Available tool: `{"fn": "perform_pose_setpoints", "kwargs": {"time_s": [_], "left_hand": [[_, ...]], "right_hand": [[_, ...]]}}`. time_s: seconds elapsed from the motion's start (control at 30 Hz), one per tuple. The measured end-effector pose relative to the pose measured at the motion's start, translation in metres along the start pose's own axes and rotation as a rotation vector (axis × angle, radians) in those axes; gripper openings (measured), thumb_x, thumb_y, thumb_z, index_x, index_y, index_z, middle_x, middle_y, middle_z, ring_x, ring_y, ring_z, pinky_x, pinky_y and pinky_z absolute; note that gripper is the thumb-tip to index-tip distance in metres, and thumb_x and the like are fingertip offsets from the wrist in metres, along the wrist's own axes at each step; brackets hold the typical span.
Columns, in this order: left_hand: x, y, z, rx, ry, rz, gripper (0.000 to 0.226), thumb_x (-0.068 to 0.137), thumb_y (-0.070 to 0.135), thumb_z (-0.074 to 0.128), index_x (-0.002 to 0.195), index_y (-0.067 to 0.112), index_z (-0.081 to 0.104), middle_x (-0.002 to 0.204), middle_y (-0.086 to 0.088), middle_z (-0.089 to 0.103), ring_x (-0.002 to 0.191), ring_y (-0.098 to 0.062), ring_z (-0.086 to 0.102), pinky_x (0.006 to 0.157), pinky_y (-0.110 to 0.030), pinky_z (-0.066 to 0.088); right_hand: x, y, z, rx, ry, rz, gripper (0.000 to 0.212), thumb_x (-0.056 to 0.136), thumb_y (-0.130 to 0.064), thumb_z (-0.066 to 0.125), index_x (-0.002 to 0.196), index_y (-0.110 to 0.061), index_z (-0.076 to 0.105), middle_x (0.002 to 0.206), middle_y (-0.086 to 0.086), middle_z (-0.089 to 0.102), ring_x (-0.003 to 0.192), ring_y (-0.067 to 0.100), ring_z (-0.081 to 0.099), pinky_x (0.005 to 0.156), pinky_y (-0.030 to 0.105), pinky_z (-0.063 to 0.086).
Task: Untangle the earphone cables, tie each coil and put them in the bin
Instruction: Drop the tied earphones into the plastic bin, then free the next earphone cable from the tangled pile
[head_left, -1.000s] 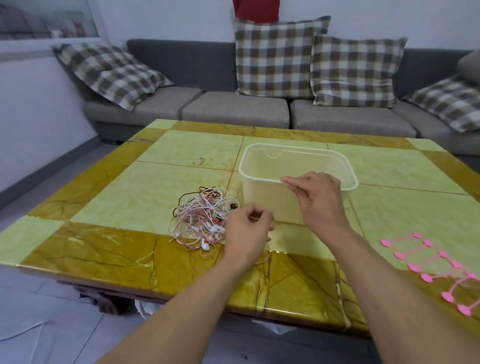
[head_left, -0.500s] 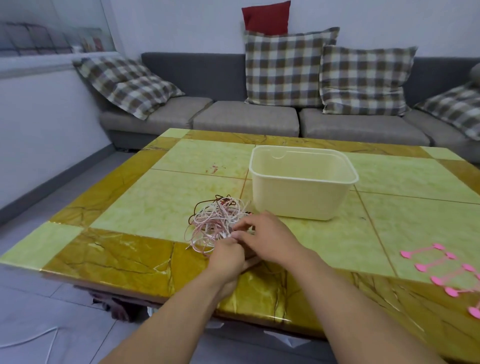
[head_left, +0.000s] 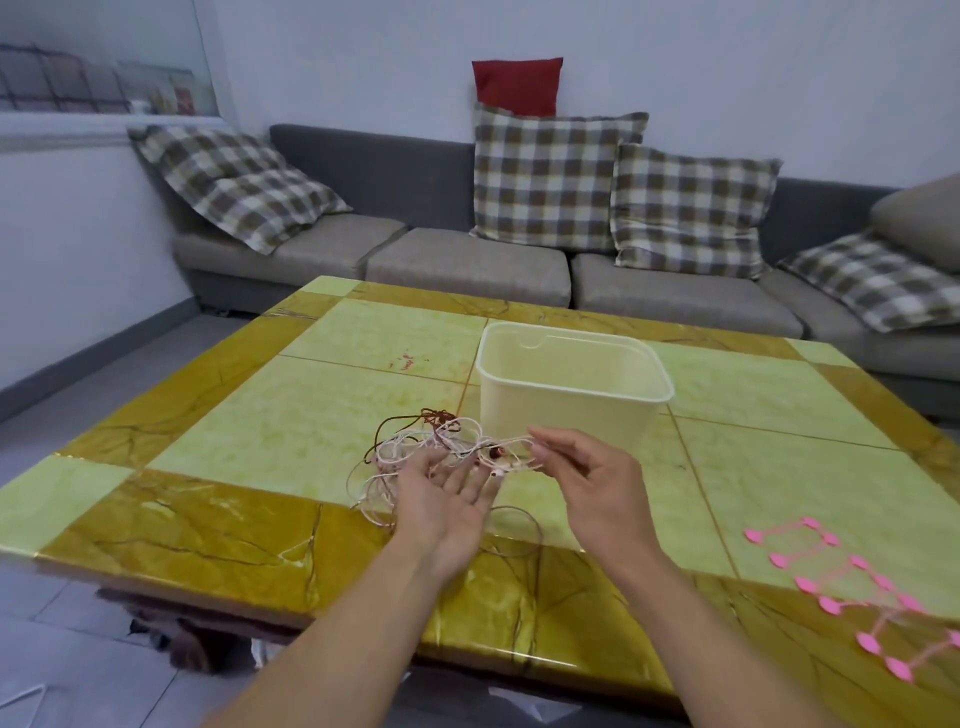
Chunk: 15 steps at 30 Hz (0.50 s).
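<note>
While left hand (head_left: 447, 488) lies open, right hand (head_left: 582, 467) pinches earphone cables (head_left: 415, 447).

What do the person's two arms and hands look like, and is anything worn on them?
Both forearms are bare up to the bottom edge of the picture: no sleeve shows. The left hand and the right hand wear no gloves, and no ring, watch or bracelet can be seen on the fingers or wrists. The fingernails look short and unpainted.

The left hand (head_left: 447, 493) lies palm-up, fingers straight, under the cable tangle (head_left: 415, 457). The right hand (head_left: 587, 478) pinches a pale strand beside the bin (head_left: 571, 410). Pink ties (head_left: 852, 587) lie well apart on the table (head_left: 218, 530).
</note>
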<state>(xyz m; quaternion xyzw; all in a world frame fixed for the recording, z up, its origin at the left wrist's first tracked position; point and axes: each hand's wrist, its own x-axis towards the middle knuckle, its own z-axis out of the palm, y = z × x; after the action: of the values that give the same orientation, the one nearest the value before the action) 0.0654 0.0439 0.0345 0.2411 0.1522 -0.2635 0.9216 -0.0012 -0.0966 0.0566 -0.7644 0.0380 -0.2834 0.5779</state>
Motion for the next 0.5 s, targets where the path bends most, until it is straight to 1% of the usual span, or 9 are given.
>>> {"fn": "perform_pose_setpoints", "kwargs": {"time_s": [0.07,0.1,0.2,0.27,0.3,0.33,0.4,0.43,0.5], "left_hand": [[0.001,0.002,0.004,-0.011,0.034,0.039,0.030,0.090,0.021,0.057,0.117,0.009,0.053,0.119,-0.011,0.057,0.111,-0.026,0.059,0.109,-0.041,0.046],[0.002,0.004,0.004,-0.006,0.054,0.065,0.033,0.091,0.023,0.059,0.121,0.009,0.053,0.123,-0.011,0.056,0.112,-0.025,0.058,0.110,-0.041,0.044],[0.009,0.008,0.005,0.049,0.096,0.156,0.041,0.095,0.026,0.061,0.132,0.011,0.051,0.140,-0.013,0.051,0.121,-0.026,0.056,0.105,-0.040,0.046],[0.012,0.009,0.006,0.074,0.123,0.205,0.047,0.096,0.024,0.062,0.140,0.011,0.049,0.150,-0.011,0.045,0.129,-0.029,0.054,0.103,-0.040,0.048],[0.014,0.009,0.006,0.081,0.141,0.226,0.050,0.096,0.022,0.063,0.142,0.010,0.048,0.148,-0.011,0.047,0.130,-0.030,0.054,0.103,-0.041,0.049],[0.016,0.010,0.005,0.097,0.164,0.256,0.050,0.096,0.021,0.064,0.142,0.009,0.049,0.141,-0.010,0.051,0.129,-0.031,0.055,0.104,-0.043,0.049],[0.019,0.014,0.000,0.138,0.207,0.325,0.049,0.097,0.017,0.064,0.142,0.011,0.047,0.122,-0.005,0.057,0.125,-0.031,0.057,0.100,-0.044,0.051],[0.020,0.016,-0.002,0.159,0.221,0.351,0.052,0.097,0.015,0.064,0.145,0.011,0.045,0.117,-0.003,0.058,0.121,-0.029,0.058,0.095,-0.042,0.053],[0.018,0.020,-0.003,0.203,0.240,0.389,0.055,0.096,0.011,0.064,0.147,0.012,0.043,0.116,-0.006,0.061,0.105,-0.023,0.062,0.084,-0.038,0.057]], "right_hand": [[-0.003,0.000,-0.015,0.080,0.126,0.043,0.022,0.093,-0.008,0.070,0.100,-0.028,0.077,0.094,-0.005,0.079,0.085,0.019,0.076,0.078,0.027,0.060],[-0.003,0.001,-0.023,0.103,0.192,0.059,0.022,0.095,-0.007,0.068,0.100,-0.027,0.076,0.093,-0.002,0.079,0.084,0.021,0.076,0.076,0.027,0.059],[-0.003,0.002,-0.046,0.138,0.321,0.103,0.027,0.101,-0.003,0.056,0.106,-0.025,0.070,0.090,0.005,0.076,0.080,0.021,0.074,0.073,0.028,0.061],[-0.002,0.003,-0.057,0.178,0.413,0.138,0.030,0.104,0.000,0.050,0.106,-0.025,0.067,0.088,0.005,0.069,0.068,0.016,0.071,0.064,0.027,0.061],[-0.001,0.004,-0.066,0.192,0.470,0.151,0.032,0.104,0.000,0.048,0.106,-0.026,0.066,0.087,0.004,0.066,0.061,0.013,0.067,0.057,0.026,0.059],[0.001,0.004,-0.074,0.197,0.520,0.161,0.032,0.105,0.000,0.047,0.106,-0.027,0.065,0.087,0.002,0.065,0.056,0.010,0.063,0.052,0.025,0.055],[0.004,0.005,-0.092,0.177,0.596,0.184,0.034,0.105,-0.003,0.047,0.105,-0.032,0.065,0.087,-0.001,0.064,0.052,0.007,0.055,0.044,0.024,0.047],[0.004,0.008,-0.101,0.158,0.624,0.202,0.034,0.105,-0.005,0.047,0.104,-0.034,0.065,0.088,-0.002,0.065,0.051,0.007,0.052,0.044,0.025,0.043],[0.004,0.014,-0.115,0.087,0.643,0.227,0.034,0.106,-0.007,0.047,0.102,-0.036,0.065,0.090,-0.003,0.066,0.053,0.009,0.051,0.050,0.029,0.040]]}}
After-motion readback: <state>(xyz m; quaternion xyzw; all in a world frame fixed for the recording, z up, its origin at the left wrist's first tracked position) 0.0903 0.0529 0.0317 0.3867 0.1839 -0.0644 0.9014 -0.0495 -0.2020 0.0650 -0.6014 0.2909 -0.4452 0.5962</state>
